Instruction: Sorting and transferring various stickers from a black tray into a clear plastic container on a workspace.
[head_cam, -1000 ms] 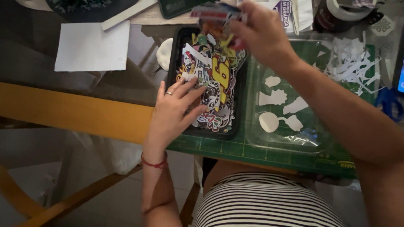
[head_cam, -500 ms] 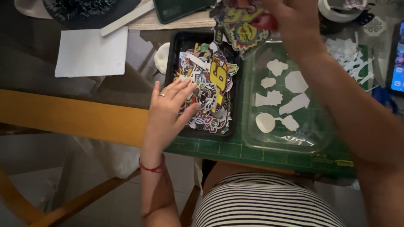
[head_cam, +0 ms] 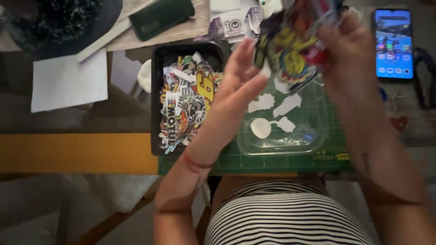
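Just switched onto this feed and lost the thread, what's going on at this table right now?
A person in a striped top sits at a table, both hands raised over a green cutting mat. The right hand holds up a blurred bunch of colourful stickers, and the left hand is open at its edge, fingers spread. Beneath sit a black tray full of stickers and a clear tray with white cut-out scraps. A lit phone lies at the right.
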